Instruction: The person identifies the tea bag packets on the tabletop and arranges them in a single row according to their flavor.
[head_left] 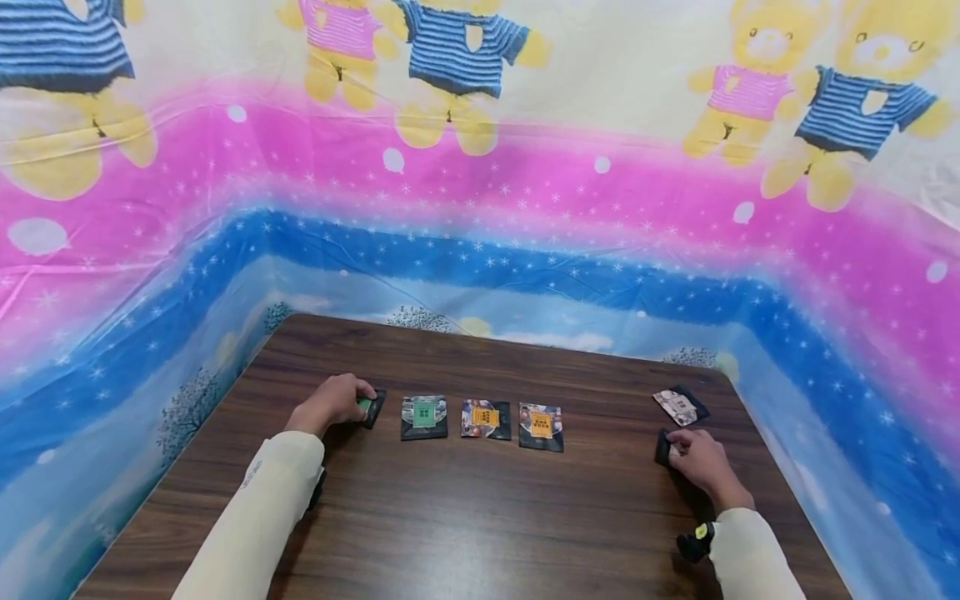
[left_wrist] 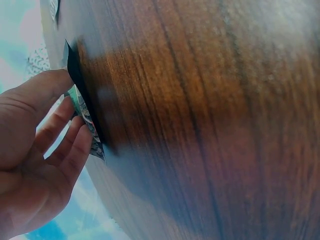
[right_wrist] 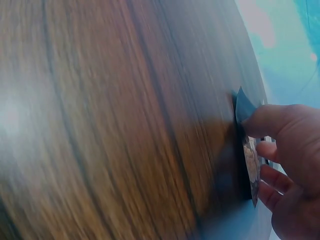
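Observation:
My left hand (head_left: 333,404) grips a small flat sachet (head_left: 372,409) with a green label at the left end of a row on the table. In the left wrist view the thumb is on one end of this sachet (left_wrist: 87,119) and the fingertips touch its printed face. My right hand (head_left: 705,460) holds another dark-edged sachet (head_left: 663,447) near the table's right side. Its thumb presses near the black end, as the right wrist view shows, with the fingers along the printed side (right_wrist: 252,160). The hand covers most of its label.
Between the hands lie a green-labelled sachet (head_left: 424,417) and two orange-labelled sachets, one left (head_left: 486,418) and one right (head_left: 541,427). A pale-labelled sachet (head_left: 680,405) lies tilted behind my right hand. The brown wooden table (head_left: 465,525) borders a bear-print curtain (head_left: 480,208).

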